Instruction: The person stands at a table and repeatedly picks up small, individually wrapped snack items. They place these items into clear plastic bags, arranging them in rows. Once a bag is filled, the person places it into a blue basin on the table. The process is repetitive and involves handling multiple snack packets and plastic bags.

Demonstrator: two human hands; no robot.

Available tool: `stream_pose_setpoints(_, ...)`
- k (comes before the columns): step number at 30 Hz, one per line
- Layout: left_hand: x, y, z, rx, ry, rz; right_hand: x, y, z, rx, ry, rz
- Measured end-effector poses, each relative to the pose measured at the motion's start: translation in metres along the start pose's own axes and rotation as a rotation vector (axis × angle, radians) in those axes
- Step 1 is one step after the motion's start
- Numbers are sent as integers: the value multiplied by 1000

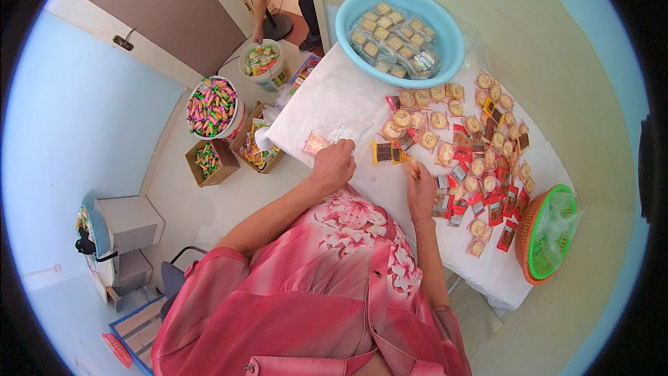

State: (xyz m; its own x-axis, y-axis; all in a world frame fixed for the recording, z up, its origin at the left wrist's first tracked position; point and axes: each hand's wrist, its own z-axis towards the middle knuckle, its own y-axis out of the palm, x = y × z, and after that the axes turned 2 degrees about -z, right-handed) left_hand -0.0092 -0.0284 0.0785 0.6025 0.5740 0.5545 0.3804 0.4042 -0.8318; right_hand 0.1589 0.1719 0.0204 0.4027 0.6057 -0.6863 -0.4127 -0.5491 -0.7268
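Note:
On the white-covered table (334,89), my left hand (335,163) has curled fingers close to a clear plastic bag (342,134); whether it grips the bag is unclear. A wrapped round biscuit (315,143) lies just left of those fingers. My right hand (420,190) holds a small wrapped snack (412,167) at its fingertips. Beside it lies a dark snack bar in a yellow-edged wrapper (384,152). Many wrapped round biscuits (429,140) and red-wrapped snacks (496,209) are spread over the table to the right.
A blue basin (344,36) of bagged square biscuits stands at the table's far end. Green (540,266) and orange (522,240) baskets lean at the right. Buckets (241,115) and cardboard boxes (224,169) of sweets stand on the floor, where another person (261,5) reaches into a bucket.

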Motion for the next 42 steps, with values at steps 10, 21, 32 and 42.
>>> stream_pose_setpoints(10,-9,-6,-7,115,-141,-191,-35,-7,4,75,137,342)
stream_pose_setpoints(21,3,-17,-11,156,-64,-145,-109,13,30,-144,-16,420)
stream_pose_setpoints(32,0,-18,-12,195,90,-96,-115,52,56,-398,206,516)
stream_pose_setpoints(42,-7,-25,-12,121,176,-57,-120,78,60,-560,520,1163)
